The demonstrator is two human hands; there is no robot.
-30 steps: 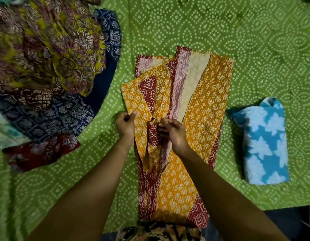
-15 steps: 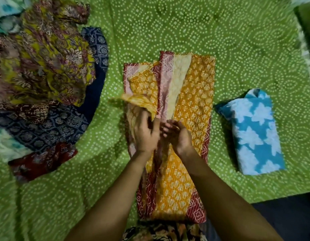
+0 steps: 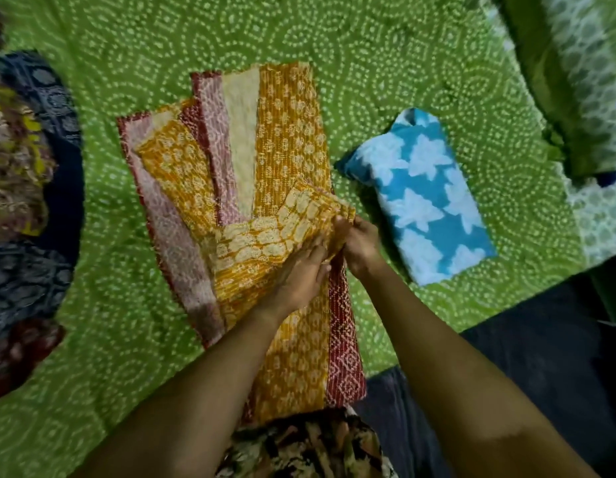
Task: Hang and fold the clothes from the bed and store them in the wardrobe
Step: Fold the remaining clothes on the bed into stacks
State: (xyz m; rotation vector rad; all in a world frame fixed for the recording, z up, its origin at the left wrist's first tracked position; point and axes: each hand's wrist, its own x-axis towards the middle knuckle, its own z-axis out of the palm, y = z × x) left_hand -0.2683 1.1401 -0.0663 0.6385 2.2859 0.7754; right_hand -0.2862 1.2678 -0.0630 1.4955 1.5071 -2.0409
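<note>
From my seat, the whole view is filled by a green bedspread with white dotted rings. A folded blue cloth with white leaf shapes lies near the work on its right, apart from it. At the left edge is a loose pile of clothes in dark blue, yellow and maroon prints, blurred and well apart from the hands. Dark floor shows at the lower right. Both forearms cross the lower half of the view and hide the near part of the work.

The orange garment lies flat in the middle of the bedspread, lengthwise away from me. It has pale block prints, red patterned borders and a cream strip down the centre. A flap of it is drawn across from the left side towards the right edge.

My right hand has its fingers curled on the flap's far corner, pinching it. My left hand lies on the flap just beside it. I cannot tell whether those fingers grip the cloth or only press it.
</note>
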